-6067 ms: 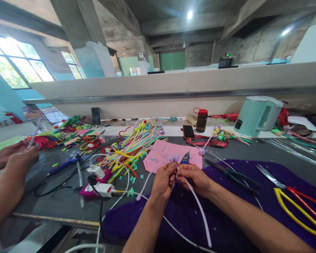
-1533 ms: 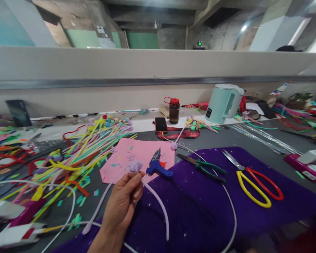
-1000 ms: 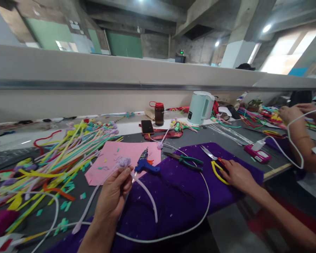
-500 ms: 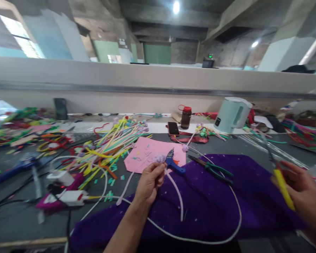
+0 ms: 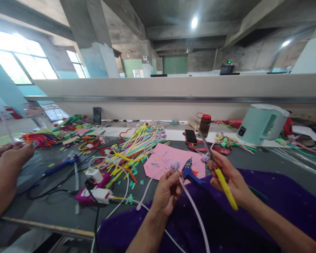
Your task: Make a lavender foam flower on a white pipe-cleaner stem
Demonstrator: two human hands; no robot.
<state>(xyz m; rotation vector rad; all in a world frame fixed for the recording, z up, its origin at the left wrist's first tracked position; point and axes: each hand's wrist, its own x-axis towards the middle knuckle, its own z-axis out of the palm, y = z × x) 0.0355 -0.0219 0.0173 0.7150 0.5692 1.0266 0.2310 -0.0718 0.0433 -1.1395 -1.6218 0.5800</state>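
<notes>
Right hand (image 5: 230,177) grips scissors (image 5: 221,175) beside lilac pipe cleaner (image 5: 192,207)

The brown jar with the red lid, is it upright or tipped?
Upright. The jar stands on its base at the table's far edge, its red lid on top, beside the phone.

Bright window glare, warped edges

The scissors (image 5: 221,172) are motion-blurred, and the right hand (image 5: 230,179) hides their finger loops, apart from one yellow handle. The lilac pipe cleaner (image 5: 193,207) runs off the bottom edge. A co-worker's hands (image 5: 7,158) at the left are cut by the frame, what they hold blurred.
</notes>
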